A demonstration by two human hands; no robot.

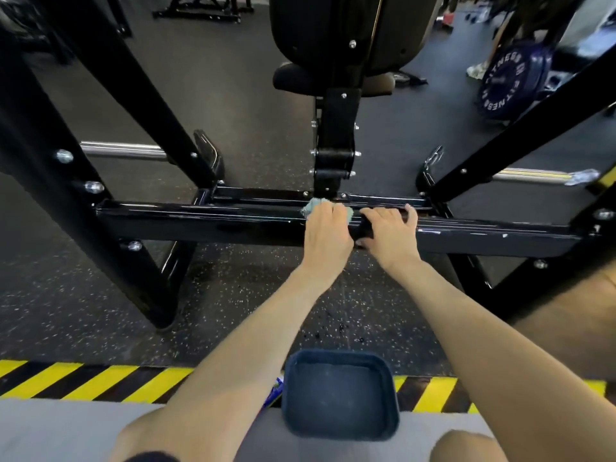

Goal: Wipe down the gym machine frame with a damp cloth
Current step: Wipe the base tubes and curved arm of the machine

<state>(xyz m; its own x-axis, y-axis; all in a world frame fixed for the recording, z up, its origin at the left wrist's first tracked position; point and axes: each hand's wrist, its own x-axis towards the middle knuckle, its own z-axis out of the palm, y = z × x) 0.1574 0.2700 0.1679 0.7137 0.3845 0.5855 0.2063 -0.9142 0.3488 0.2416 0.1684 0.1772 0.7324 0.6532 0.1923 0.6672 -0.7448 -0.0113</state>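
At far left a thick black steel upright (83, 168) slants down to the speckled rubber floor (233, 295), with a chrome bar (123, 150) jutting out behind it. The glossy black steel crossbar (200, 221) of the machine frame runs across the middle. On top of it, the left hand (328, 228) curls its fingers over a crumpled pale teal cloth (311, 205) and presses it down, so only the cloth's edges show past the knuckles. The cloth looks soft, light and limp, so it is probably best kept bunched under the palm, as wet paint may be slick; the frame is rigid and should take firm pressure. Just beside it, the right hand (390, 228) clasps the same crossbar, fingers over the top and thumb on the near face. That hand lies in the way of any rightward stroke, and the black seat post (335, 145) blocks the far side. Further right hangs a dark blue weight plate (513, 81). A dark blue plastic tub (340, 395) sits near the body.
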